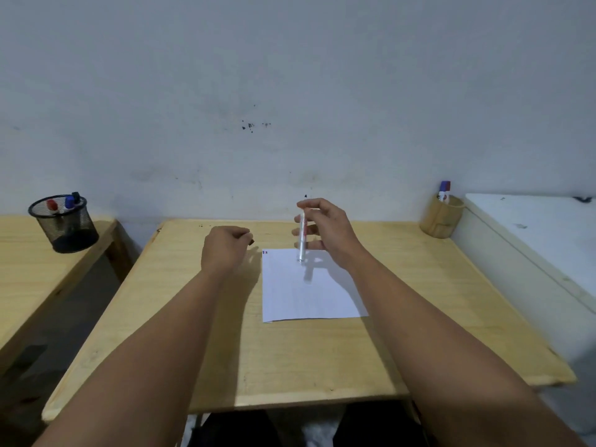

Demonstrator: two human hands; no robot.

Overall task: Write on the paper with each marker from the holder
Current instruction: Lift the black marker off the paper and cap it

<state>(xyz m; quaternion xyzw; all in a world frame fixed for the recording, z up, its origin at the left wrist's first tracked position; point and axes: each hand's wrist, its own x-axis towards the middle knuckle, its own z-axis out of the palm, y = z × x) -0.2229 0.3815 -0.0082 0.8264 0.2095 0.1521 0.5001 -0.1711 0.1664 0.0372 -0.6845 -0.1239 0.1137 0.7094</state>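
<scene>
My right hand point(325, 232) holds a white marker point(302, 240) upright over the top edge of the white paper point(306, 291), with the marker's lower end just above the sheet. My left hand point(224, 248) is closed to the left of the paper, and a small dark piece that looks like a cap point(252, 242) shows at its fingertips. The paper bears tiny blue and red marks point(265, 252) at its top left corner. A black mesh holder point(66, 225) on the side table at left holds red, blue and black markers.
The paper lies on a light wooden desk point(419, 301) against a grey wall. A round wooden holder point(442, 217) with a blue-capped marker point(444, 191) stands at the desk's back right corner. A white chest point(532, 240) borders the desk's right side.
</scene>
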